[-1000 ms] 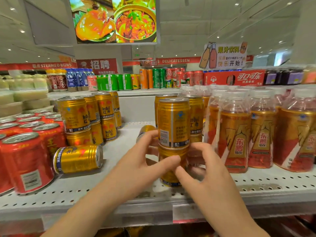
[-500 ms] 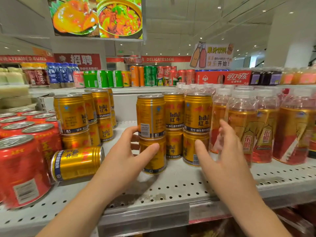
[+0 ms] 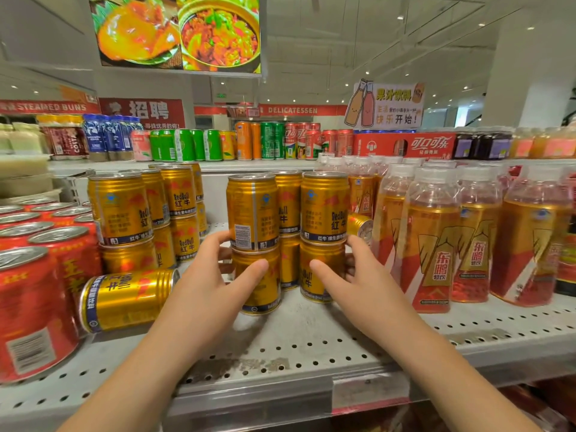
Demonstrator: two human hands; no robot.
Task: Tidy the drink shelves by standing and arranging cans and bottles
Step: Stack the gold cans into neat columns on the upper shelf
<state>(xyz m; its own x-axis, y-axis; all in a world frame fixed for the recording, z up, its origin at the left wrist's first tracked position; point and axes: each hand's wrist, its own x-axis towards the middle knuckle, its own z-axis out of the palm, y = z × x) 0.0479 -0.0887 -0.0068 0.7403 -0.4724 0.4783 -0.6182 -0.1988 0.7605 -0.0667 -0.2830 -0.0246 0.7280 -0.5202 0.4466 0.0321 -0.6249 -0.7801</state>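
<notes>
Three two-high stacks of gold Red Bull cans [image 3: 324, 207] stand together mid-shelf. My left hand [image 3: 205, 285] wraps the lower can of the front left stack [image 3: 260, 285], thumb on its front and fingers behind. My right hand [image 3: 352, 282] grips the lower can of the right stack [image 3: 314, 275] the same way. One gold can [image 3: 124, 300] lies on its side to the left of my left hand. Another tipped gold can [image 3: 360, 227] shows behind the right stack, next to the bottles.
A second group of stacked gold cans [image 3: 124, 210] stands at the left, with red cans [image 3: 37, 291] beyond it. Amber drink bottles [image 3: 430, 244] crowd the right. The perforated grey shelf [image 3: 296, 347] has bare room in front. A higher shelf behind holds mixed soda cans [image 3: 268, 141].
My right hand moved left from in front of the bottles and closed on the lower right can. My left hand stayed on the lower left can.
</notes>
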